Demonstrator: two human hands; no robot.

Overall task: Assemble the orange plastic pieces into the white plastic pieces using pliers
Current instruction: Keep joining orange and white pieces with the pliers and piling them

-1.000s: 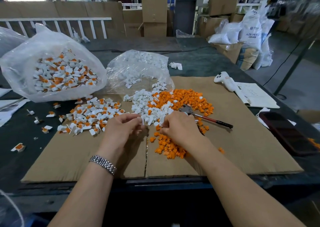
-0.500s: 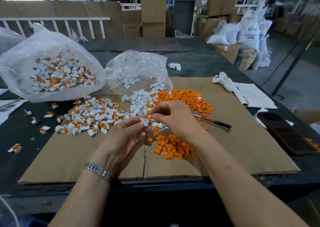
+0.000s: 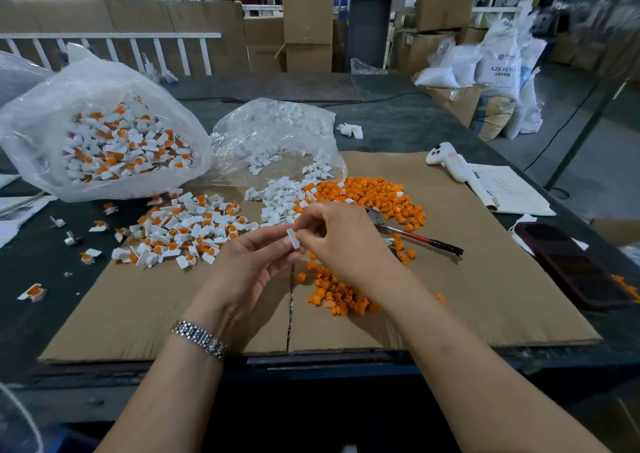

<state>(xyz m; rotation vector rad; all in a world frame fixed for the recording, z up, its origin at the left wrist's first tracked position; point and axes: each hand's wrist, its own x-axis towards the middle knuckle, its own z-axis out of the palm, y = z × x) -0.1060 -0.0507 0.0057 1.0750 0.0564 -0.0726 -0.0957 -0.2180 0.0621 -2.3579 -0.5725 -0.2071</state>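
My left hand pinches a small white plastic piece between thumb and fingertips, above the cardboard sheet. My right hand meets it from the right, fingers closed against the same piece; whether an orange piece is under those fingers is hidden. Loose orange pieces lie heaped behind and below my right hand. Bare white pieces sit beside them. The pliers, with red and black handles, lie on the cardboard to the right, untouched.
Assembled white-and-orange pieces are spread at left, more fill a clear bag. A second clear bag holds white pieces. A white handheld device, a paper booklet and a dark phone lie at right.
Both hands lifted off the piles and came together above the cardboard. My left hand turned palm-up with a white piece, and my right hand moved left onto it.
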